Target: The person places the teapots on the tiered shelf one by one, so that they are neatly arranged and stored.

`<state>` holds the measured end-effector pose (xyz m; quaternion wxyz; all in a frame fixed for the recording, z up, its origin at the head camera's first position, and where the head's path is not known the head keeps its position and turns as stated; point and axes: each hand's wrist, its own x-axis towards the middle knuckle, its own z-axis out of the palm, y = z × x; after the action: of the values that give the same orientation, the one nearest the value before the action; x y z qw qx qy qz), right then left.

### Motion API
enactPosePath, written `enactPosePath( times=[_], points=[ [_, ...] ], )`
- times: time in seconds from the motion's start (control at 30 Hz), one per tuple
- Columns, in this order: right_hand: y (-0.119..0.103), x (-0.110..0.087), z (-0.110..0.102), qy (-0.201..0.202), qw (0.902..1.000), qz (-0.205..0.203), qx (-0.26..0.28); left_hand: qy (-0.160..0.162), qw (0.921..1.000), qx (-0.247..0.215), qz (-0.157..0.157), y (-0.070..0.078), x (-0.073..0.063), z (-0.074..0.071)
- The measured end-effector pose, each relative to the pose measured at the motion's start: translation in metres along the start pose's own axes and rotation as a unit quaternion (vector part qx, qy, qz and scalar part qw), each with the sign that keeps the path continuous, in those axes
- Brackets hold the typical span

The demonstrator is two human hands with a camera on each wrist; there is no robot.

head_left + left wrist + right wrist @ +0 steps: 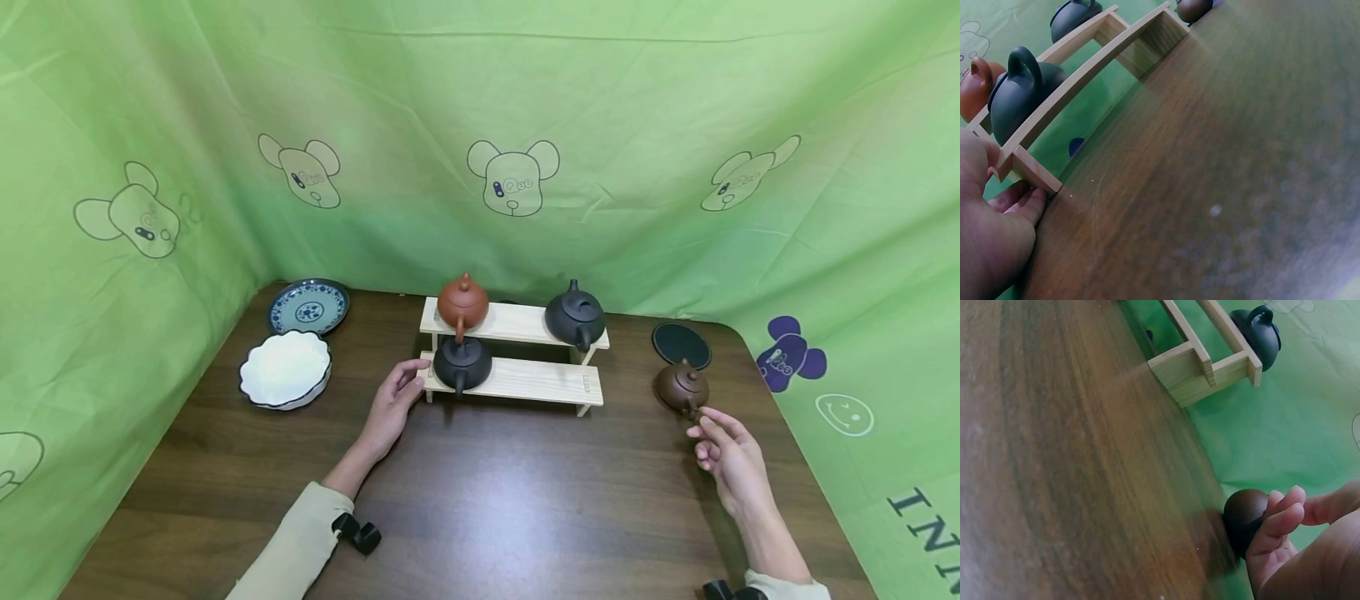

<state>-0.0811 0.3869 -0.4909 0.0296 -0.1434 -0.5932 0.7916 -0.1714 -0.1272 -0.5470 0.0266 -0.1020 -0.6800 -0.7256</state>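
My right hand pinches the handle of a small dark brown teapot at the right of the table. In the right wrist view, fingertips hide part of this teapot. My left hand grips the left end of a two-tier pale wooden stand, its fingers by the short leg in the left wrist view. On the lower tier sits a black teapot, handle toward me. A reddish-brown teapot stands behind it on the upper tier, and another black teapot at that tier's right end.
Behind the brown teapot lies a dark round coaster. At the left are a white scalloped dish and a blue patterned plate. A green printed cloth surrounds the brown wooden table.
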Motion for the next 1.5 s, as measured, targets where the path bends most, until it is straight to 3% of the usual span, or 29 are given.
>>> enactPosePath(
  times=[0.13,0.37,0.53,0.6,0.77,0.87,1.0,1.07,1.1,1.5],
  points=[
    [0.003,0.002,-0.002,-0.01,0.9998,0.015,0.002,0.006,1.0,0.001,-0.005,0.008,-0.001,0.003],
    [0.006,0.007,-0.002,-0.021,0.9993,0.032,-0.006,0.009,0.9984,0.001,-0.056,0.015,0.001,0.006],
    [0.008,0.01,-0.001,-0.039,0.9986,0.035,-0.006,0.007,0.9987,0.003,-0.05,0.017,-0.001,0.006],
    [0.008,0.011,0.0,-0.045,0.9985,0.031,-0.007,0.004,0.9992,0.007,-0.039,0.014,0.0,0.005],
    [0.008,0.015,0.003,-0.051,0.9978,0.033,-0.025,0.002,0.9997,-0.002,-0.022,-0.016,0.005,-0.006],
    [0.007,0.017,0.005,-0.049,0.9974,0.039,-0.036,0.002,0.9997,-0.004,-0.023,-0.018,0.006,-0.007],
    [0.007,0.018,0.007,-0.048,0.9972,0.043,-0.037,0.003,0.9992,0.001,-0.041,0.005,0.002,0.002],
    [0.007,0.019,0.007,-0.051,0.9971,0.043,-0.037,0.005,0.9988,-0.002,-0.049,0.01,0.002,0.004],
    [0.007,0.02,0.007,-0.053,0.997,0.043,-0.037,0.009,0.9979,0.001,-0.065,0.018,0.001,0.007],
    [0.007,0.022,0.004,-0.067,0.9962,0.048,-0.028,0.008,0.9979,-0.002,-0.065,0.016,0.001,0.006]
  ],
)
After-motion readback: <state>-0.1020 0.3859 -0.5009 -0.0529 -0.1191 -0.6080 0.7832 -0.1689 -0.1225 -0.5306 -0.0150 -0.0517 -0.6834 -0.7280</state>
